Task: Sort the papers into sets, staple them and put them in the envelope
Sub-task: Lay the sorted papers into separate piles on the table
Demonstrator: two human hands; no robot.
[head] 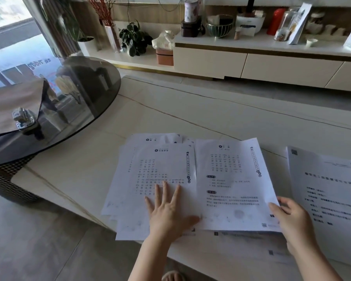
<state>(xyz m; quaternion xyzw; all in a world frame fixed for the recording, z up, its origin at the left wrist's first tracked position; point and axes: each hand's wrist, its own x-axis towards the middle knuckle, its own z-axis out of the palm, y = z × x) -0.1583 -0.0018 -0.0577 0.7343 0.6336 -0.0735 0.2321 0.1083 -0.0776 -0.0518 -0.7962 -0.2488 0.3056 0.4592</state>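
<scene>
Head view, sorting stage, early: left hand [169, 209] spread flat, pressing the left pile of printed sheets [150, 179] at the worktop [170, 110] near edge; right hand [292, 216] pinching the lower right corner of the middle sheet [231, 183]; third pile [328, 199] toward the right edge. No set appears stapled or enveloped. Stapler [22, 120] and brown envelope [10, 104] lie untouched on the round glass table [93, 82], left. Print is Chinese, too blurred to read; QR codes visible.
</scene>
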